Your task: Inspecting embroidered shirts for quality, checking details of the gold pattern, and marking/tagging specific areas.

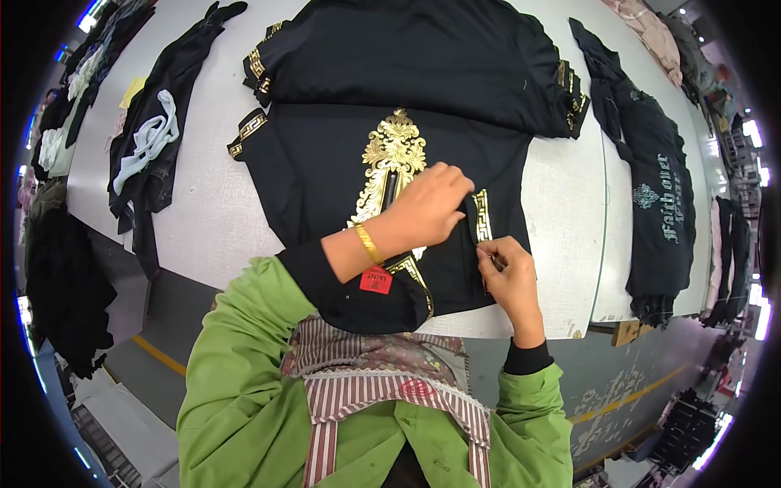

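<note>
A black shirt [325, 171] with a gold ornamental print [394, 140] lies spread on the table before me. Its short sleeve is turned inward on the right, showing a gold key-pattern cuff [482, 213]. My right hand [511, 275] pinches the near end of this cuff between thumb and fingers. Across the print reaches my left hand [425, 205], its fingers curled in beside the cuff's far end; what they hold, if anything, is hidden. Below the left wrist, a red label [375, 280] lies by the gold-trimmed collar [419, 281].
Beyond the shirt lie more black garments [407, 53] with gold-trimmed sleeves. On the left are dark clothes [167, 98] with a pale blue strip [148, 140] on them. Another printed black garment [659, 203] lies on the right. The white table [561, 244] ends close to my apron.
</note>
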Action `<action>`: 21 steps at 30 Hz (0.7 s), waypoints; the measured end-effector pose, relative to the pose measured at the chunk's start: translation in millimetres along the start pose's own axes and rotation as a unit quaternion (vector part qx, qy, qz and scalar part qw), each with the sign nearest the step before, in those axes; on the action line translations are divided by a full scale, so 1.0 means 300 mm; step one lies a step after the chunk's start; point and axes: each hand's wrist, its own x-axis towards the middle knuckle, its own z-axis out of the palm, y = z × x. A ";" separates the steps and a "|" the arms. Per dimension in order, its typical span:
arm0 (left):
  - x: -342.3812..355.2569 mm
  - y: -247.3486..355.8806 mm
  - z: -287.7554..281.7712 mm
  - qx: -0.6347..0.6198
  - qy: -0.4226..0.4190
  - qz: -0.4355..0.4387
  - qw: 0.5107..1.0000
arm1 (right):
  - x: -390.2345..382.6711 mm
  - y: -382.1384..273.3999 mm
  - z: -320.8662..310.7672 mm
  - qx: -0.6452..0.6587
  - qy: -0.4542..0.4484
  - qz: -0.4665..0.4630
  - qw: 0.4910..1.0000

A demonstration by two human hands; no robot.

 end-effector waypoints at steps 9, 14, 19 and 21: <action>0.055 -0.009 0.098 -0.133 0.031 -0.012 0.991 | 0.045 0.018 -0.120 0.359 0.032 0.253 0.898; 0.071 0.008 0.044 -0.435 -0.132 -0.284 0.845 | 0.126 0.063 -0.147 0.380 0.115 0.273 0.876; 0.061 -0.003 0.035 -0.451 -0.127 -0.293 0.833 | 0.143 0.081 -0.125 0.294 0.099 0.251 0.917; 0.058 -0.009 0.033 -0.434 -0.139 -0.294 0.840 | 0.137 0.088 -0.111 0.213 0.110 0.200 0.950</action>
